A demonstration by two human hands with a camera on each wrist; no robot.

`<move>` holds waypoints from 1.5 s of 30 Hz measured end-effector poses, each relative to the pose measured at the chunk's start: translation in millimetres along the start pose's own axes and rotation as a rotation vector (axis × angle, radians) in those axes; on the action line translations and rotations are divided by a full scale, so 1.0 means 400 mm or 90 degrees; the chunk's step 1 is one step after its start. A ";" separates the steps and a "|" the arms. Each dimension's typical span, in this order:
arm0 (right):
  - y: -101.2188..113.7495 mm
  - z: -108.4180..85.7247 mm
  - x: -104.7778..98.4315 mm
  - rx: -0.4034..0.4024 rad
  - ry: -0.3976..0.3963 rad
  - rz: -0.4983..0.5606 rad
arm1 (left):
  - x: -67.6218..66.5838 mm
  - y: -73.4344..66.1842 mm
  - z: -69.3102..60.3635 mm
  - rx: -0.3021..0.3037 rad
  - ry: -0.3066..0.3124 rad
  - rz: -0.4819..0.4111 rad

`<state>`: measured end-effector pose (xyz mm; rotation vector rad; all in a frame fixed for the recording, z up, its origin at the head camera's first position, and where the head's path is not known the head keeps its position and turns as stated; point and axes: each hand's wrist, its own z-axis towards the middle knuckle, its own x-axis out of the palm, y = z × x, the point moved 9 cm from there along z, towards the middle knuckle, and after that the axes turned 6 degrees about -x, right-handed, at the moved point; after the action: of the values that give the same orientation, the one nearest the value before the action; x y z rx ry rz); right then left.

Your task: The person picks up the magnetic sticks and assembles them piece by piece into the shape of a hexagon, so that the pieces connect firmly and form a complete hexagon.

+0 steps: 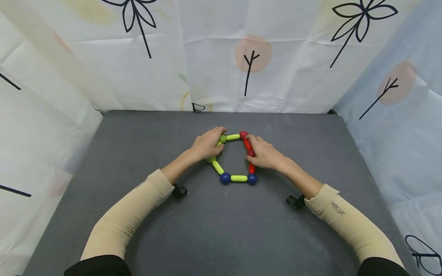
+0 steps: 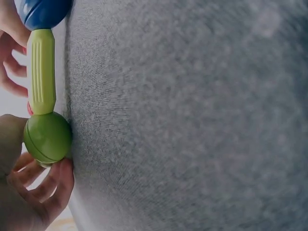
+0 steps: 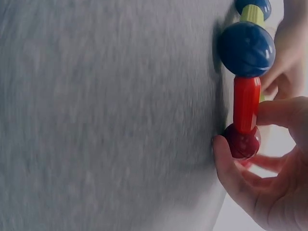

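Observation:
A ring of building-toy rods and balls lies on the grey table. My left hand [image 1: 208, 145] grips its left side, around the rod between the upper green ball [image 1: 222, 138] and the lower green ball [image 2: 48, 137]; that rod is mostly hidden. On the other side my right hand [image 1: 265, 152] holds the middle red ball [image 3: 242, 142], its thumb by the lower red rod [image 3: 246, 104]. Another red ball [image 1: 243, 135] joins a yellow-green rod [image 1: 233, 137] at the top. Two blue balls [image 1: 225, 178] with a yellow-green rod [image 1: 239, 178] between them form the near side.
The grey table [image 1: 221, 230] reaches out on all sides of the ring. Behind it hangs a white printed cloth [image 1: 214, 69], with more cloth at left and right. A black wrist strap mount [image 1: 179, 191] sits at the left cuff, another [image 1: 295, 201] at the right.

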<state>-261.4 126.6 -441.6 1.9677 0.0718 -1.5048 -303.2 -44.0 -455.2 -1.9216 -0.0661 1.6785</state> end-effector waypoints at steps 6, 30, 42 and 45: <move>-0.052 -0.001 -0.019 0.008 0.020 0.039 | -0.004 0.012 -0.006 -0.003 -0.003 -0.005; -0.015 -0.085 0.007 -0.111 0.085 -0.062 | 0.058 -0.095 -0.175 0.182 0.060 -0.016; -0.016 -0.057 0.016 -0.135 0.118 -0.080 | 0.058 -0.072 -0.155 0.169 0.085 -0.020; -0.013 -0.060 0.014 -0.121 0.105 -0.111 | 0.059 -0.069 -0.155 0.173 0.091 -0.015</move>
<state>-241.5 141.2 -445.8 1.9675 0.4500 -1.3821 -232.1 -35.5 -461.6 -1.8199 0.1844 1.4473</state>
